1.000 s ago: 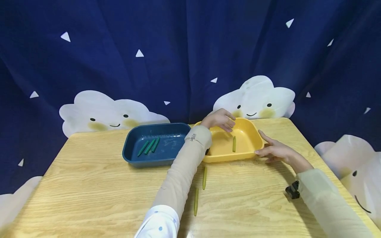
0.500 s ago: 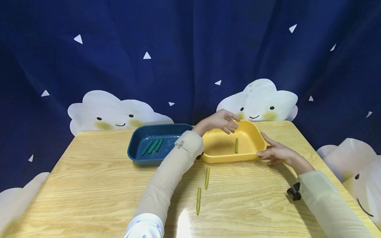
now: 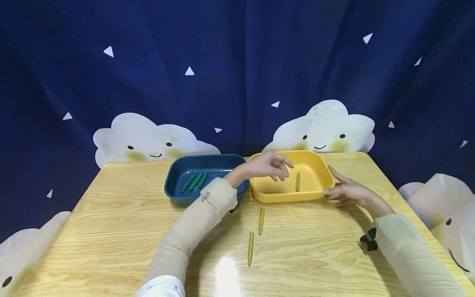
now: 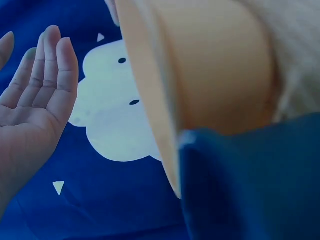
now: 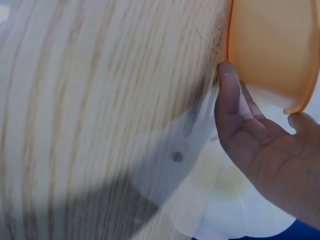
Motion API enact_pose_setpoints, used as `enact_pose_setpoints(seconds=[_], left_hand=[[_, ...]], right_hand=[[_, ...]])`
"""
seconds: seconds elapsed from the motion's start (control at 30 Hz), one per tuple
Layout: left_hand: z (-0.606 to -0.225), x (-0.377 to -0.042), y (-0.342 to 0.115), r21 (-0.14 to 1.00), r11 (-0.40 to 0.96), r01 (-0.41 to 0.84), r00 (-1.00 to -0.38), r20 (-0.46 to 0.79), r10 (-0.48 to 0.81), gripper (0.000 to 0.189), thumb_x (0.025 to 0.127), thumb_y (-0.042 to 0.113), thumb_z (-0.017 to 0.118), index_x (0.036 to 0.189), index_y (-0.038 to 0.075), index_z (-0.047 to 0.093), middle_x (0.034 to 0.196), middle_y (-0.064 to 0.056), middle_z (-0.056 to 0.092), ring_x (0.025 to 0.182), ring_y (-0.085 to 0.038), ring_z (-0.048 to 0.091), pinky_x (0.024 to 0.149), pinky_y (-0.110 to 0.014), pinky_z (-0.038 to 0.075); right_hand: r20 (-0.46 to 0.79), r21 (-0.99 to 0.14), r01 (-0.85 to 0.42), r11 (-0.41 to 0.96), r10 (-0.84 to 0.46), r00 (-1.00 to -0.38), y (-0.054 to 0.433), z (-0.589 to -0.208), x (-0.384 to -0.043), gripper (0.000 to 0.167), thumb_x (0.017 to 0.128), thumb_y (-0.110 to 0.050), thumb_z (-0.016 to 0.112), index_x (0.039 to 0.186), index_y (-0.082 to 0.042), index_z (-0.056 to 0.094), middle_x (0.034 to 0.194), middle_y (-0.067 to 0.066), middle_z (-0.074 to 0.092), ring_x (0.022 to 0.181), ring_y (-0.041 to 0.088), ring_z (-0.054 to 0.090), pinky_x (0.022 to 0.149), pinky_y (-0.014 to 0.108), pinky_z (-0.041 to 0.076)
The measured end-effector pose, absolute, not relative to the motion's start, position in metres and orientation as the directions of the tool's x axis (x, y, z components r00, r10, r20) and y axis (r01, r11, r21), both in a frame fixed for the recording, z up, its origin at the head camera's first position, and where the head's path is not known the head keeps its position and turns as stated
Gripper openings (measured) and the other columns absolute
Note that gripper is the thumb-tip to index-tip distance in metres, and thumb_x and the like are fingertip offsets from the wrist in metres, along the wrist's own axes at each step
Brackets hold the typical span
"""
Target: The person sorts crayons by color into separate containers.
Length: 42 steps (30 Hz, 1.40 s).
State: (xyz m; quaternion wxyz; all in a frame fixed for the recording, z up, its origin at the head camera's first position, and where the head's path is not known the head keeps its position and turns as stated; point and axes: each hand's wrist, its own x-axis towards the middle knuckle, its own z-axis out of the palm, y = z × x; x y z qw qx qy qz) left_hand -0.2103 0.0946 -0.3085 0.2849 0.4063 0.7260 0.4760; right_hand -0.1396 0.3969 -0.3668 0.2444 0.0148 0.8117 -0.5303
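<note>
Over the left part of a yellow plastic tub (image 3: 287, 197) hovers my left hand (image 3: 265, 166), fingers relaxed and holding nothing; the left wrist view shows its palm (image 4: 30, 125) bare. My right hand (image 3: 350, 192) touches the tub's right front corner, thumb and fingers spread along the outer wall, as the right wrist view also shows. One yellow crayon (image 3: 298, 182) lies inside the tub. Two more lie on the table before it, a nearer crayon (image 3: 250, 249) and a farther crayon (image 3: 261, 221). A dark blue tub (image 3: 174, 197) holds green crayons (image 3: 196, 182); my left forearm covers its right front part.
Both tubs stand side by side near the back of a light wooden table (image 3: 122, 231). Behind the table hangs a navy curtain (image 3: 222, 62) with cloud faces and white triangles. A small black device (image 3: 369, 239) sits at my right wrist.
My left hand has drawn leftward and lower, from the yellow tub's back edge to over its left side. My right hand stays at the corner. The whole view has shifted slightly right.
</note>
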Motion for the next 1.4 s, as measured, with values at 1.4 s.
enact_pose_setpoints(seconds=[1.4], left_hand=[[-0.391, -0.144, 0.012, 0.786, 0.317, 0.531, -0.232, -0.224, 0.946, 0.028, 0.073, -0.003, 0.073, 0.1, 0.001, 0.07, 0.086, -0.006, 0.063, 0.05, 0.0, 0.045, 0.063, -0.014, 0.045]], right_hand=[[-0.419, -0.855, 0.28, 0.436, -0.264, -0.869, 0.4, -0.37, -0.141, 0.101, 0.086, -0.023, 0.062, 0.14, -0.021, -0.024, 0.102, 0.012, 0.06, 0.09, 0.025, 0.059, 0.074, 0.043, 0.048]])
